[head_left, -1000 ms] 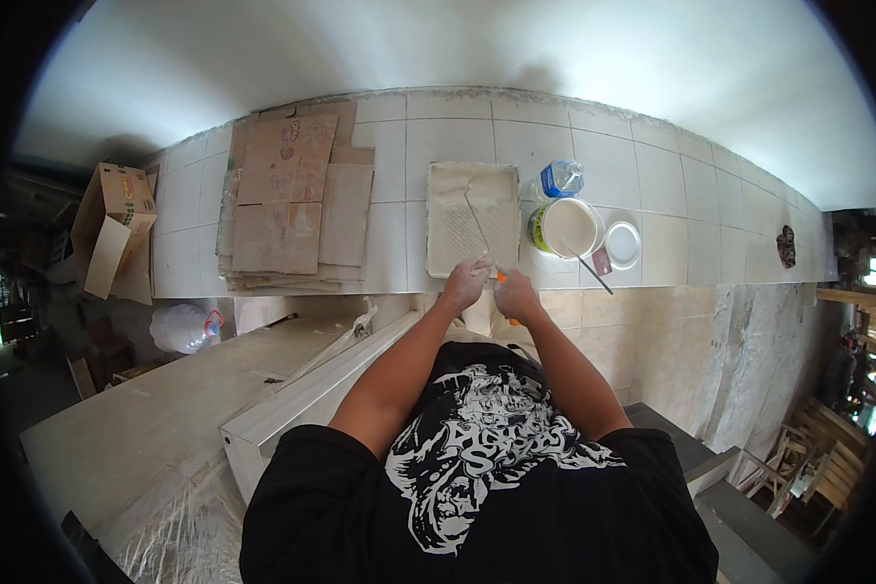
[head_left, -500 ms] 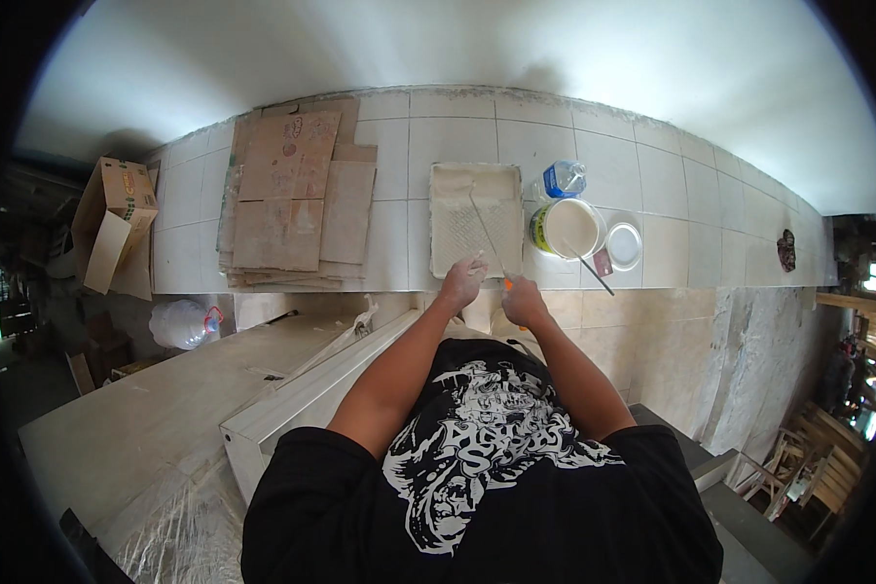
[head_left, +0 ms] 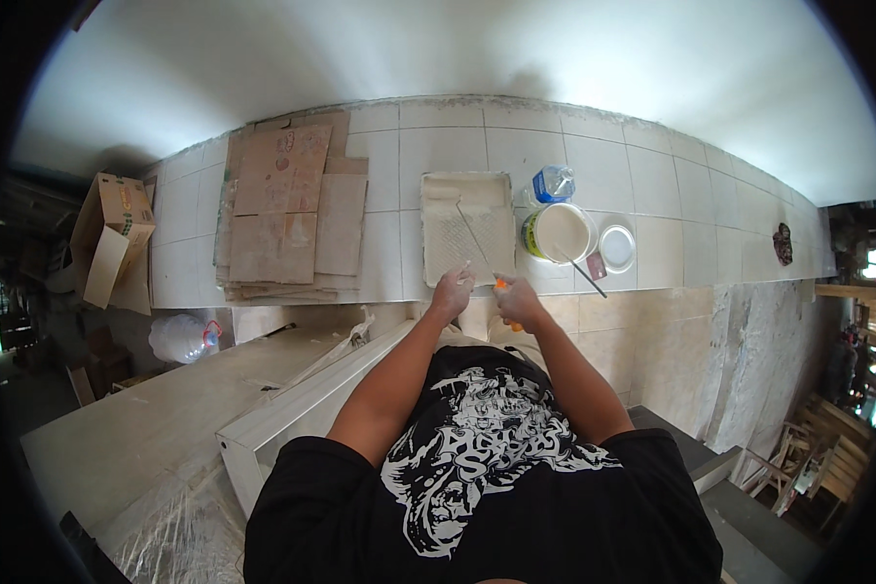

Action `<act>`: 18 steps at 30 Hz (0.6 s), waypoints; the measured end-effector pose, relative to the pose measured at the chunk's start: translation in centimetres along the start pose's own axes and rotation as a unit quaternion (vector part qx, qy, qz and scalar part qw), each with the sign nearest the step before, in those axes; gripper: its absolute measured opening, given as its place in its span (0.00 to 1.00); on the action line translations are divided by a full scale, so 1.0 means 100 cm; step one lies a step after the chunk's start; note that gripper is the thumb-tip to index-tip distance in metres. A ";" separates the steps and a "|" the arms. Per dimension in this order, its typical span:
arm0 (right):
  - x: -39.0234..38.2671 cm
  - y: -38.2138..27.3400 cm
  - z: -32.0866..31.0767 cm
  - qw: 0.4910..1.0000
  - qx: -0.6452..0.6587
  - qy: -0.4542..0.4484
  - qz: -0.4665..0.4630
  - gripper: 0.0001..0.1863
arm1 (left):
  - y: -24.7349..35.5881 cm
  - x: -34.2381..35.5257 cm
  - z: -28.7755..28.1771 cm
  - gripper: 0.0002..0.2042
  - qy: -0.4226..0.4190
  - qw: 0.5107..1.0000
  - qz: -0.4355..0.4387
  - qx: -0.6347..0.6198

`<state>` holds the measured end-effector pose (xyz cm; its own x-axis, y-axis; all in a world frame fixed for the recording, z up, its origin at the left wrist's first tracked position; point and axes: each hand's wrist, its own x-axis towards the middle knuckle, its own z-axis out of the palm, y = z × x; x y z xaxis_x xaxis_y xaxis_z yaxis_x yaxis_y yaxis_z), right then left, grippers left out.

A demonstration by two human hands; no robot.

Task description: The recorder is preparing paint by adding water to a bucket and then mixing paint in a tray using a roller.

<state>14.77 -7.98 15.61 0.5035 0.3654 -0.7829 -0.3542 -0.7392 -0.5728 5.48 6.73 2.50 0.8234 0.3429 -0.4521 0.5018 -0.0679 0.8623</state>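
Both hands are sitting slightly lower and nearer the body than a second ago, at the near edge of the paint tray (head_left: 467, 226). Left hand (head_left: 453, 292) is curling its fingers loosely around the thin metal rod of a paint roller (head_left: 474, 237), while right hand (head_left: 518, 300) is closing tightly on its orange handle (head_left: 500, 284), seemingly to steady it over the tray. Roller's long axis is running away from the person, its far end pointing up-left into the tray. Paint bucket (head_left: 560, 234), lid (head_left: 617, 247) and water bottle (head_left: 554, 182) are standing just right, flattened cardboard (head_left: 292, 209) left
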 end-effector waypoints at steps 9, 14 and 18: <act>-0.035 0.048 -0.027 0.928 -0.270 0.127 -0.221 0.26 | 0.014 0.012 0.021 0.25 0.003 0.998 -0.002 -0.059; -0.060 0.050 -0.024 0.943 -0.258 0.118 -0.174 0.27 | 0.002 0.013 0.025 0.25 0.009 0.999 -0.005 -0.043; -0.055 0.053 -0.018 0.949 -0.257 0.106 -0.147 0.27 | -0.006 0.012 0.024 0.25 0.006 1.000 0.006 -0.011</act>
<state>11.51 -14.92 17.35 0.6880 0.5168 -0.5095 0.2304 -0.8213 -0.5219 6.85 4.89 0.90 0.8263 0.3526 -0.4392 0.4855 -0.0509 0.8727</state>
